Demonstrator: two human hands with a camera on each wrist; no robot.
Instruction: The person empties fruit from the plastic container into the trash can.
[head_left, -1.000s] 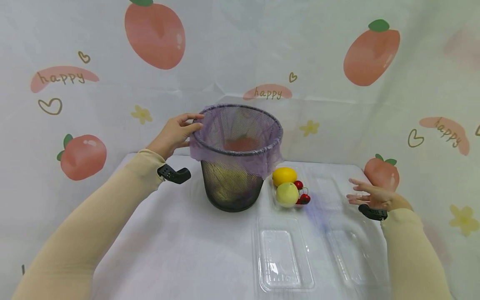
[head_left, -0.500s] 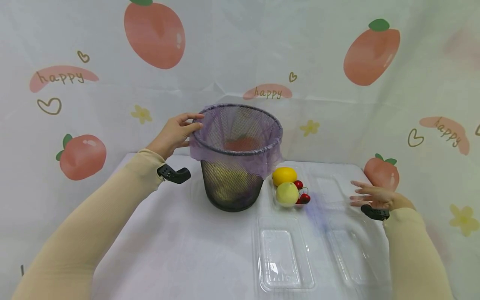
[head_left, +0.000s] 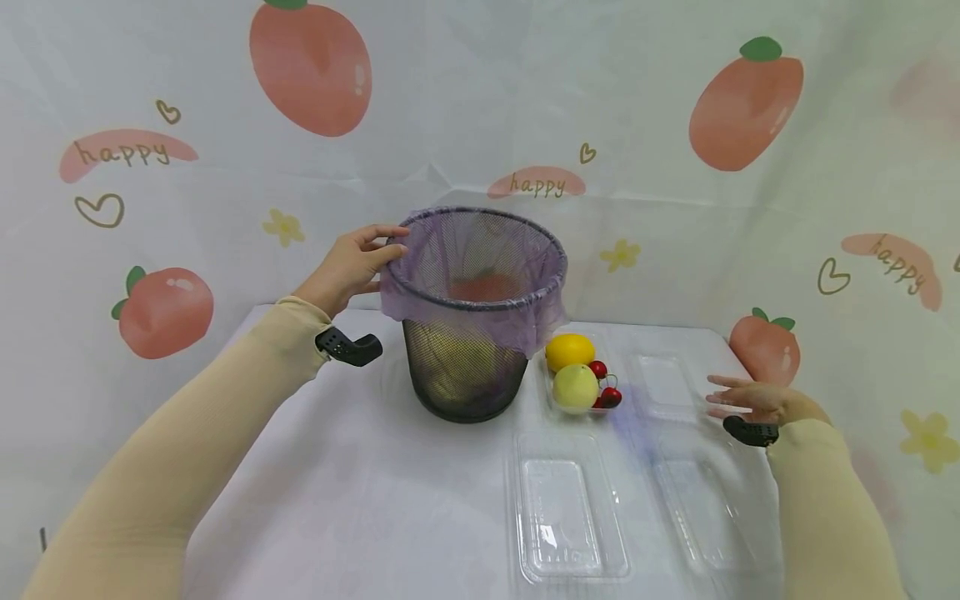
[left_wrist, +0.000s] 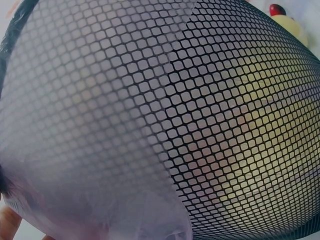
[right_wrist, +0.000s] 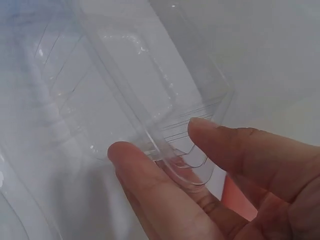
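Note:
My left hand (head_left: 341,271) grips the rim of a black mesh wastebasket (head_left: 457,379), lined with a thin purple bag (head_left: 483,308) folded over the rim. The left wrist view is filled by the basket's mesh (left_wrist: 240,125), with yellow shapes behind it. At the right, my right hand (head_left: 761,400) is by the end of a clear plastic container (head_left: 667,381). In the right wrist view, the container (right_wrist: 145,75) has its corner between the thumb and fingers (right_wrist: 145,175). One finger shows through the plastic.
Beside the basket, a clear container holds a lemon (head_left: 570,352), a pale yellow-green round fruit (head_left: 575,388) and red cherries (head_left: 611,397). Nearer lie two clear plastic trays (head_left: 558,517), (head_left: 705,512) on the white tabletop (head_left: 360,500). A fruit-print curtain (head_left: 427,100) hangs behind.
My right hand has shifted slightly right and down, and the clear container beside it appears to have moved right a little. The left hand and the wastebasket stay in place.

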